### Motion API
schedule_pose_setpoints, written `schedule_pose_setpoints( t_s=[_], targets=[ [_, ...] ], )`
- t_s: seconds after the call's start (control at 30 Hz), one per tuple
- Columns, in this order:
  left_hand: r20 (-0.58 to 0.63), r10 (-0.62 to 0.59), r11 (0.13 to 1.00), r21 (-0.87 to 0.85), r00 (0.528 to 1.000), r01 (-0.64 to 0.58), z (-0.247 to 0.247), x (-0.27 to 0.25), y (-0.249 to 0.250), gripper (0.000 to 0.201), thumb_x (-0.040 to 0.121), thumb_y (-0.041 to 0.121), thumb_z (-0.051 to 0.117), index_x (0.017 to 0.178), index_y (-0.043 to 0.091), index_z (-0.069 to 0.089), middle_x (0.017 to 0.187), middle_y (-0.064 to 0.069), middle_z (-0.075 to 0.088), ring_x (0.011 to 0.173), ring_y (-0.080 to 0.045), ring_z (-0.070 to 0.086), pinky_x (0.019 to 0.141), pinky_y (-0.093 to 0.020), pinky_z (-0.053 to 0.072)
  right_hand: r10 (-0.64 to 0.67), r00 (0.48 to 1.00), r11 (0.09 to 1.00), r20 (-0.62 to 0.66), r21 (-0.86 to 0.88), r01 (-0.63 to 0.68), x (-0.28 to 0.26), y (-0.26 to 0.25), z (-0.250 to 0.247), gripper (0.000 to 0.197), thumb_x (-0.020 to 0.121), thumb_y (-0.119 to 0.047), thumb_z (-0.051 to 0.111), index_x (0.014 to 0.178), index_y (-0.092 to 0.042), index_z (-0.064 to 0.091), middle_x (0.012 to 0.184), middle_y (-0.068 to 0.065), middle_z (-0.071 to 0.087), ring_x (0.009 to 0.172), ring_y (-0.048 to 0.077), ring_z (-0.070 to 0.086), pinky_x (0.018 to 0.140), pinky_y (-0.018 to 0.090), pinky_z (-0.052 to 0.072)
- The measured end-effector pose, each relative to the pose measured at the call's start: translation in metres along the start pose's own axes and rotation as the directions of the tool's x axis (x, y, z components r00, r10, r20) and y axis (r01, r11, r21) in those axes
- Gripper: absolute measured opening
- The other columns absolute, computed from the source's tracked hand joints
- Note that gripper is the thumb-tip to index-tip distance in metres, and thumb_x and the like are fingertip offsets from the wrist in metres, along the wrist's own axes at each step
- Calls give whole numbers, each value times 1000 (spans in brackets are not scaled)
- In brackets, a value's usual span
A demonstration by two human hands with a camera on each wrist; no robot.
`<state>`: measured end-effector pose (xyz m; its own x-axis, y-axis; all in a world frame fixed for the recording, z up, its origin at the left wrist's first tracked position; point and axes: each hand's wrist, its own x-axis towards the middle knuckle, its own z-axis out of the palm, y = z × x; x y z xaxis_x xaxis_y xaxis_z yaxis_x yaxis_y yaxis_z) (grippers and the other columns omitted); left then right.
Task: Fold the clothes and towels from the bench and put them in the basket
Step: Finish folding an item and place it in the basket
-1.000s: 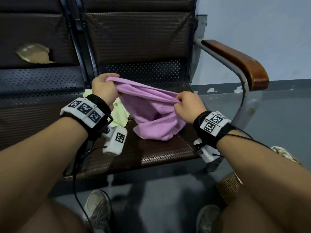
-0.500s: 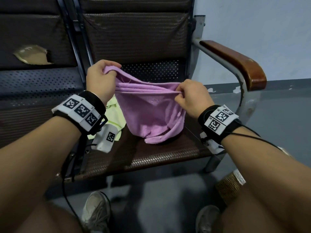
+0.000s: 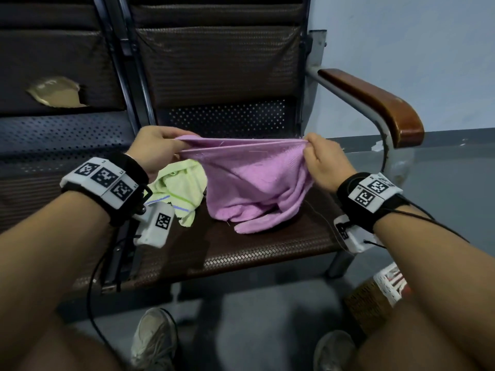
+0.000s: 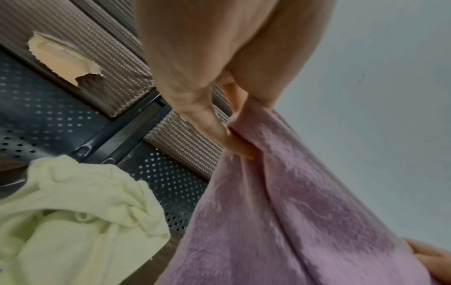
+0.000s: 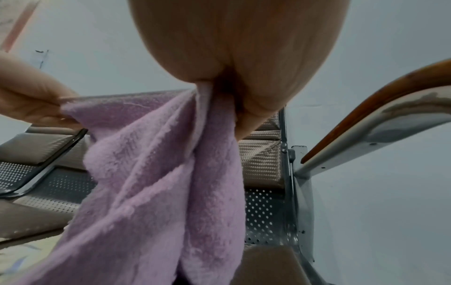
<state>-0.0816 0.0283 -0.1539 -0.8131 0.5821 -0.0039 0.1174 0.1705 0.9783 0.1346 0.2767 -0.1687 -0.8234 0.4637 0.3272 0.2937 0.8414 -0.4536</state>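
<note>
A purple towel (image 3: 251,183) hangs over the brown bench seat (image 3: 241,253), its top edge stretched taut between my hands. My left hand (image 3: 160,145) pinches the left corner, my right hand (image 3: 318,159) the right corner. Its lower folds sag onto the seat. The left wrist view shows my fingers (image 4: 219,127) clamped on the towel (image 4: 280,212); the right wrist view shows the towel (image 5: 158,183) bunched under my right palm. A crumpled pale green cloth (image 3: 179,188) lies on the seat left of the towel. The woven basket (image 3: 372,301) stands on the floor under my right forearm.
The bench has a wooden armrest (image 3: 380,103) on a metal frame at the right. A torn patch (image 3: 53,92) shows on the neighbouring seat's backrest. My shoes (image 3: 155,341) stand on the grey floor in front of the bench.
Both hands have moved apart and pulled the towel's top edge from slack to straight and level. The left hand came down level with the right.
</note>
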Motion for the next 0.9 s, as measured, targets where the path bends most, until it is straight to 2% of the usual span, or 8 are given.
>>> schedule_pose_setpoints(
  t_s=[0.1,0.27,0.4,0.47,0.57,0.67,0.77,0.9],
  targets=[
    [63,-6,999,42,998,4,-4,-1,-6,36,84,-6,52,74,14,80,79,-17,68,64,-20,62,63,-30,55,-72,991,997,113,-24,75,-5,10,-5,12,104,-18,43,106,-14,54,95,3,60,84,21,54,74,28,35],
    [73,56,990,128,996,-65,-9,-4,-8,22,72,26,61,55,17,72,52,4,49,52,-13,44,47,-22,38,-163,968,962,188,-188,199,-9,16,-11,17,96,-11,49,112,-16,51,97,7,66,84,29,62,75,38,49],
    [296,52,946,290,954,-142,-7,-10,-1,37,65,53,84,88,26,74,85,5,73,80,-13,67,74,-30,52,-74,991,986,114,-143,90,-10,19,-16,36,94,-5,45,130,-12,47,97,8,64,86,26,59,75,35,44],
    [281,116,904,369,953,-219,0,-13,2,42,65,46,89,96,21,75,95,-3,76,89,-16,70,83,-39,54,-54,990,975,128,-207,80,-8,17,-15,25,93,-2,44,109,-10,61,97,9,63,94,31,60,79,35,44],
    [122,250,930,245,960,-273,6,-13,9,36,82,31,79,96,-1,71,88,-15,69,80,-19,58,75,-41,48,8,997,976,82,-216,10,-7,7,-20,26,91,-2,44,76,-21,51,78,3,55,81,31,55,70,32,35],
    [-2,312,949,45,950,-311,10,-14,24,9,90,9,70,98,7,73,89,-2,70,85,-10,61,80,-30,51,65,998,985,12,-163,-62,1,-3,-33,26,86,2,43,72,-18,53,76,8,62,79,33,57,70,37,45],
    [-60,296,943,-139,953,-301,19,-14,42,13,94,3,61,99,11,69,93,-5,67,91,-16,60,85,-31,50,59,998,996,3,-62,-59,13,-15,-54,30,85,2,39,66,-18,50,73,8,60,80,33,57,74,39,48],
    [-121,258,932,-232,959,-280,26,-12,64,9,95,15,65,88,13,68,85,-4,64,84,-15,57,76,-28,47,-51,998,994,-28,-95,48,26,-24,-82,37,92,-37,44,60,-20,39,59,-6,46,60,20,47,59,34,32]
  ],
)
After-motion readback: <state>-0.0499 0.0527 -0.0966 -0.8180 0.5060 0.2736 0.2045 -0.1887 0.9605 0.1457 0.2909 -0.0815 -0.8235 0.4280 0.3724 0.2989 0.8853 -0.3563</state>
